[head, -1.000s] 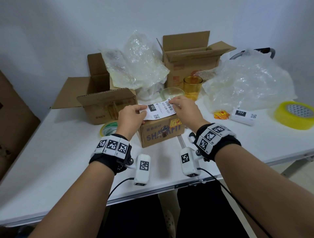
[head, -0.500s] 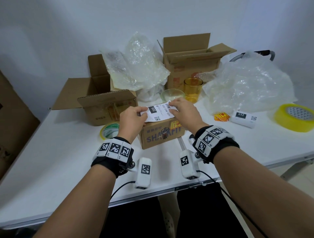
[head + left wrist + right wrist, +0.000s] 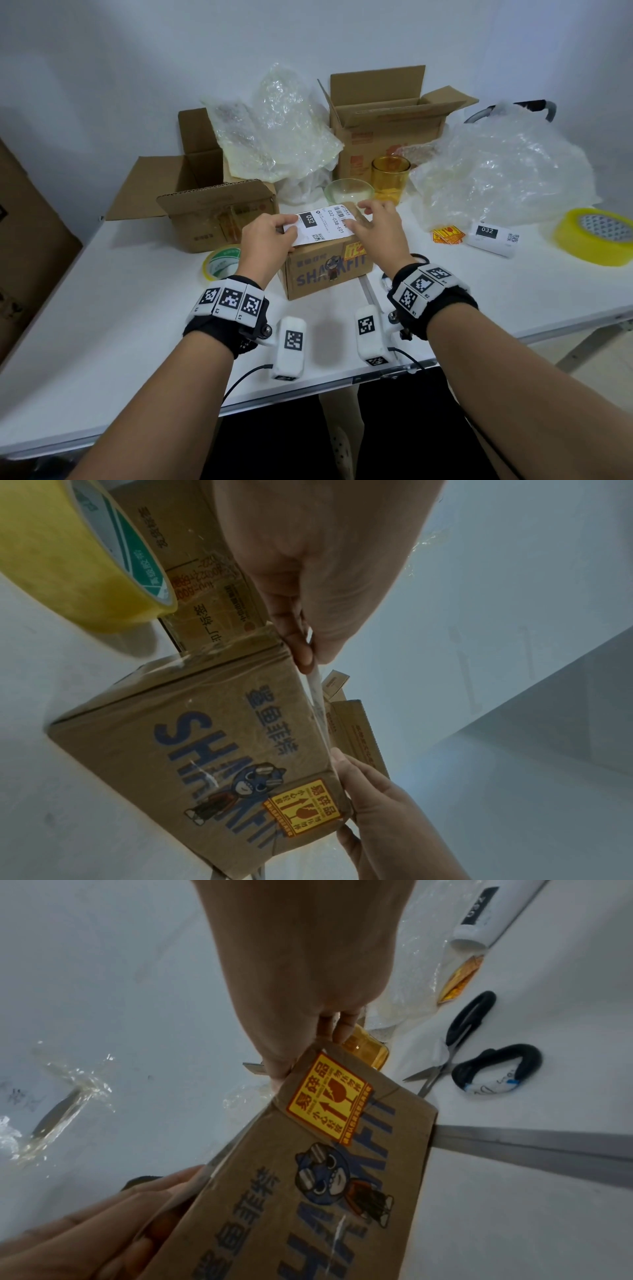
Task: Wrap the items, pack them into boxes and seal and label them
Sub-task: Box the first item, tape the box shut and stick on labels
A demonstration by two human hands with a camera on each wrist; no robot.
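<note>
A small taped cardboard box (image 3: pixel 325 274) printed SHARKFIT stands in the middle of the white table (image 3: pixel 102 325), with a yellow fragile sticker (image 3: pixel 329 1099) at its upper right corner. A white shipping label (image 3: pixel 322 228) marked 032 lies across its top. My left hand (image 3: pixel 289 233) pinches the label's left end at the box's corner; the left wrist view shows the left hand (image 3: pixel 308 653) holding the label edge-on. My right hand (image 3: pixel 368 214) lies with straight, spread fingers over the label's right end.
Two open cardboard boxes (image 3: pixel 212 212) (image 3: pixel 387 120) and heaps of bubble wrap (image 3: pixel 496 171) stand behind. An amber glass (image 3: pixel 390 178) and a glass bowl (image 3: pixel 347 192) sit just past the box. Tape rolls (image 3: pixel 221 262) (image 3: pixel 599 240), spare labels (image 3: pixel 493 236) and scissors (image 3: pixel 462 1047) lie around.
The label has come down from just above the box onto its top. My right hand has let go of its pinch and now lies flat over the label's right end.
</note>
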